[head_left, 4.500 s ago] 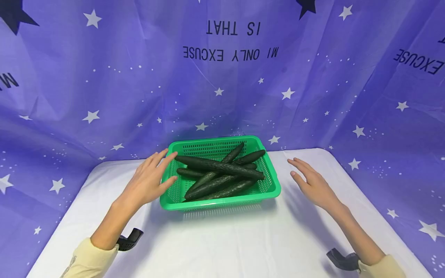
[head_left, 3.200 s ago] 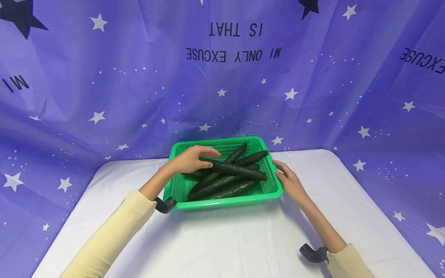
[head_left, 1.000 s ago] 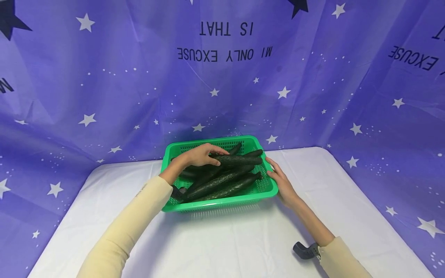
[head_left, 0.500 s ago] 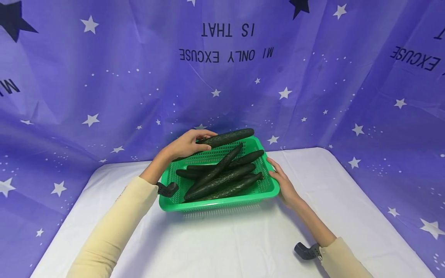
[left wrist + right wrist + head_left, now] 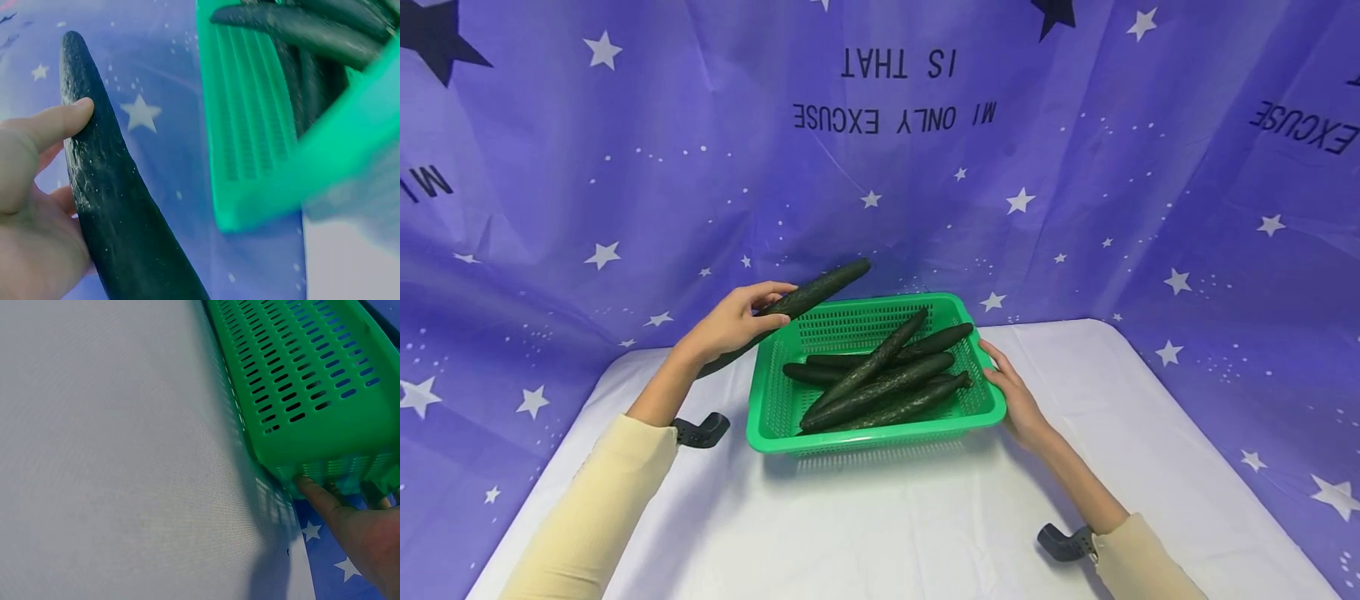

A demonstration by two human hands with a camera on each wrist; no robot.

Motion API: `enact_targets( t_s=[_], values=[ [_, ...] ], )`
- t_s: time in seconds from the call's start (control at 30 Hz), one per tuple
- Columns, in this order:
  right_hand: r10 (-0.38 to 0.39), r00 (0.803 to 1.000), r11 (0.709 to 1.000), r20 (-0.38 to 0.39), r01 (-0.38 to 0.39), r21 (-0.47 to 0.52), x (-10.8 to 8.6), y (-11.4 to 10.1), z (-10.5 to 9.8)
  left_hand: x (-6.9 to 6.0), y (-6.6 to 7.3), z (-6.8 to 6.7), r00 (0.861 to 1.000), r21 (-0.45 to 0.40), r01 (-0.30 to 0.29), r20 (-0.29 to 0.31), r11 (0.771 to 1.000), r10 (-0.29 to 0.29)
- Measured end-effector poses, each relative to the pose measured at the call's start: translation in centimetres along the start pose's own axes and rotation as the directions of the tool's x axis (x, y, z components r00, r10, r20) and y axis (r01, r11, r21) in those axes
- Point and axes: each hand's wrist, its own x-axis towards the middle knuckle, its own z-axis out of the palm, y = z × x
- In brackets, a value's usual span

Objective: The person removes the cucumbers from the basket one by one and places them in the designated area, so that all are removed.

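My left hand (image 5: 730, 327) holds a dark green cucumber (image 5: 820, 289) in the air at the left end of the green plastic basket (image 5: 880, 438). In the left wrist view the thumb lies across this cucumber (image 5: 125, 212) and the other fingers are behind it, partly hidden. Its far end points up and to the right in the head view. Several more cucumbers (image 5: 887, 389) lie crossed in the basket. My right hand (image 5: 1018, 404) touches the basket's right end; in the right wrist view the thumb and fingers rest against the outer end wall (image 5: 337, 464).
The basket stands on a white-covered table (image 5: 880, 533), near its back edge. A purple curtain (image 5: 880, 167) with stars and lettering hangs behind and at both sides. Each wrist wears a black mount, such as the left one (image 5: 703, 431).
My left hand reached into the basket, took hold of the top cucumber, lifted it out and carried it left. My right hand moved in to the basket's right end and has stayed there.
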Motion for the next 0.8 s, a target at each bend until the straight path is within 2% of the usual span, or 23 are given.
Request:
enact_targets(
  t_s=[0.13,0.33,0.57,0.8],
  values=[
    [0.001,1.0,1.0,-0.006,-0.001,-0.002,0.0,-0.1,0.1,-1.9,-1.4,-0.7,0.997,0.015,0.058,-0.057,0.998,-0.057],
    [-0.001,1.0,1.0,-0.006,0.001,-0.006,0.1,-0.1,0.0,-4.2,-3.7,-1.3,0.983,0.014,0.144,-0.121,0.989,-0.142],
    [-0.01,1.0,1.0,-0.006,0.01,-0.004,0.1,-0.1,0.0,-6.2,-5.6,-1.4,0.956,-0.039,0.263,-0.121,0.964,-0.266],
    [-0.003,1.0,1.0,-0.003,0.003,0.015,0.0,-0.1,0.0,-7.9,-8.1,-0.5,0.922,-0.129,0.354,-0.117,0.926,-0.368]
  ],
)
